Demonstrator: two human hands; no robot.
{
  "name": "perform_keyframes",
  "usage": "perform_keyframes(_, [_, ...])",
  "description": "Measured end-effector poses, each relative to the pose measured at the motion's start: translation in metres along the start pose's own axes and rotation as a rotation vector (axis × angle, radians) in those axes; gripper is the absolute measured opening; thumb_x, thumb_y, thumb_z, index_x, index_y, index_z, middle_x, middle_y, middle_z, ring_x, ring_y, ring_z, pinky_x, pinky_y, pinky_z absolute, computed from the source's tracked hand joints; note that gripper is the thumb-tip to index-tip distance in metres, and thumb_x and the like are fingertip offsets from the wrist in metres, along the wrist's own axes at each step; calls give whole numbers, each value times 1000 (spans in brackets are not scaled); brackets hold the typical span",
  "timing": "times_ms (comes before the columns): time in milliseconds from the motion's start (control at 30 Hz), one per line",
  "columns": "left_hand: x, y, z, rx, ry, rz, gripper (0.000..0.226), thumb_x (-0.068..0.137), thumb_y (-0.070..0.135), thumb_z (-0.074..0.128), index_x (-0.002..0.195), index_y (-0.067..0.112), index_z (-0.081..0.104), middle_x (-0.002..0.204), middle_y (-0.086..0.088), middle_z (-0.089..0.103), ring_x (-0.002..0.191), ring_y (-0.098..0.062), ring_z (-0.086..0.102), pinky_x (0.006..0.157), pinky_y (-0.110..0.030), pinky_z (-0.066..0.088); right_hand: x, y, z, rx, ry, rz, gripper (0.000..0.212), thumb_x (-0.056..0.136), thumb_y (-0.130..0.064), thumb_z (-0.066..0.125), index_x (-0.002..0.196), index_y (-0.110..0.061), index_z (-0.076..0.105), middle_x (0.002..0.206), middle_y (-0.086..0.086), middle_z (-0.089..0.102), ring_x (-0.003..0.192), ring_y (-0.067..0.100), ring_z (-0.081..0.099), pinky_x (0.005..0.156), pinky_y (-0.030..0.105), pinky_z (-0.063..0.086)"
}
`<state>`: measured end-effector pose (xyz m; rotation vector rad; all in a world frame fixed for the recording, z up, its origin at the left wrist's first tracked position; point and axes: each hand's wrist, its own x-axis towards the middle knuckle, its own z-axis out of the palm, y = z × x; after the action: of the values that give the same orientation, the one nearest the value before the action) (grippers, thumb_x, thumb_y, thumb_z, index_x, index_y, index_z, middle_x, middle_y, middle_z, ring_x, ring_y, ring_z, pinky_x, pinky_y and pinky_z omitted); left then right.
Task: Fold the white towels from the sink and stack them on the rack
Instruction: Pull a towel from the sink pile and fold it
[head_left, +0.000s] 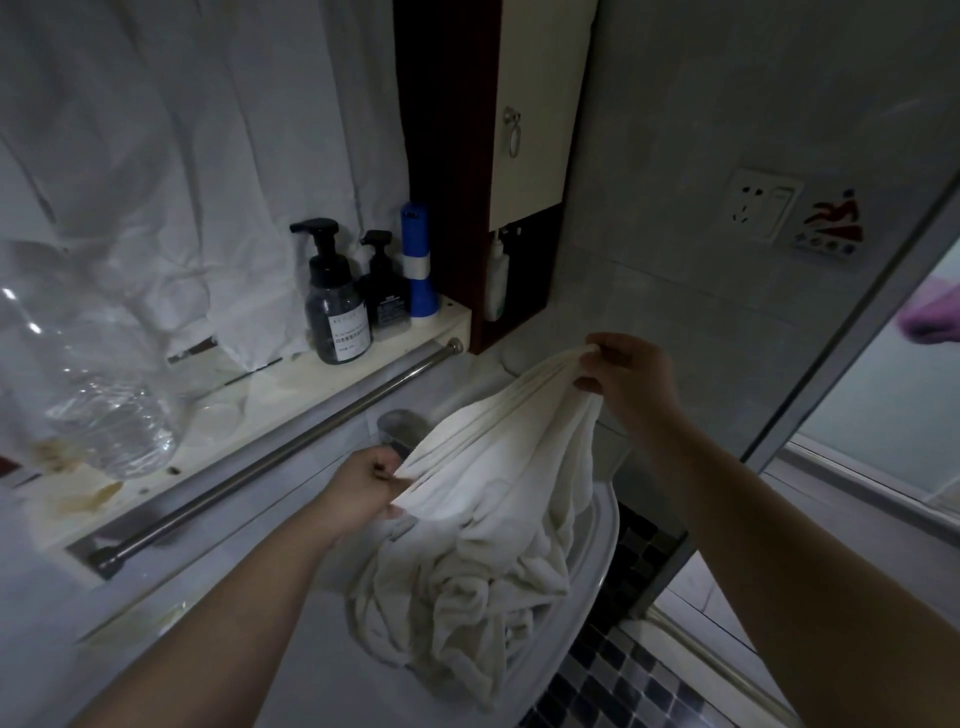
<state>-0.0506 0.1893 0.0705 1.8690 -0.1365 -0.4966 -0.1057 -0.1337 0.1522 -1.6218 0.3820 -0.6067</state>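
A white towel (498, 467) hangs bunched between my two hands above the white sink (602, 551). My right hand (631, 376) pinches its upper edge high on the right. My left hand (366, 486) pinches the same edge lower on the left, so the edge runs taut and slanted between them. The rest of the towel drapes down onto a crumpled heap of white towels (467, 608) lying in the sink. A metal rail (291, 447) runs along the front of the shelf, to the left of the sink.
On the shelf stand a dark pump bottle (337, 301), a smaller black pump bottle (383, 286), a blue container (418, 260) and a clear plastic bottle (98, 384). The faucet (402, 428) sits behind the towel. A cabinet (535, 130) hangs above; a glass door frame (831, 332) stands right.
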Motion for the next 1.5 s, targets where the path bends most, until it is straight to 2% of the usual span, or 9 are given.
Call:
perform_keyframes(233, [-2,9,-1,455,-227,223,45,88,-3,56,73,32,79,89,16,76,70,-14,74,62,-28,60,11,9,-7,14,75,70,25,82,-9,73,104,-21,74,84,-3,75,76,17,76,70,31,62])
perform_keyframes(333, [-5,10,-14,729,-271,335,34,88,34,44,77,18,72,91,0,72,81,-17,68,76,-39,58,15,10,-11,0,129,63,22,82,-14,72,101,-26,74,80,-8,75,73,14,76,68,29,62])
perform_keyframes(433, [-9,10,-29,825,-138,519,41,90,56,46,89,22,69,91,7,65,84,-7,61,78,-32,52,18,10,-18,-31,185,67,18,85,-17,71,92,-33,73,81,-9,75,71,12,75,67,33,63])
perform_keyframes(567, [-6,30,-34,771,97,661,23,89,47,67,86,25,72,86,9,65,78,-6,60,72,-26,49,21,9,-17,-61,193,32,21,88,-16,69,106,-24,74,87,-7,73,69,11,74,69,33,62])
perform_keyframes(733, [2,78,-43,512,224,580,17,87,37,75,72,31,69,65,10,68,61,-3,63,61,-26,51,33,-28,-18,60,212,-10,18,90,-15,68,103,-26,72,97,-3,71,79,13,74,70,27,61])
perform_keyframes(900, [-5,138,-64,147,276,610,32,85,24,78,100,50,65,71,20,65,58,0,61,53,-14,50,52,-85,-20,172,201,-100,19,90,-12,69,107,-21,72,100,-4,68,89,16,71,72,28,61])
perform_keyframes(1200, [-33,258,-95,-735,170,485,17,97,4,61,109,13,68,115,-9,67,98,-27,70,68,-38,62,62,-206,-14,405,33,-193,19,92,-5,66,107,-14,70,119,11,59,106,30,62,72,42,62])
perform_keyframes(1367, [-61,320,-111,-769,174,642,26,102,6,52,120,24,56,123,-3,53,108,-33,60,63,-60,58,52,-263,4,449,43,-243,23,97,-11,62,120,-12,65,118,10,60,104,28,63,70,50,63])
perform_keyframes(1500, [-76,325,-106,-759,386,822,28,100,10,56,116,32,61,133,-3,46,113,-30,58,69,-57,60,41,-288,10,550,10,-306,21,98,-8,60,118,-10,64,112,8,63,103,26,66,72,50,62])
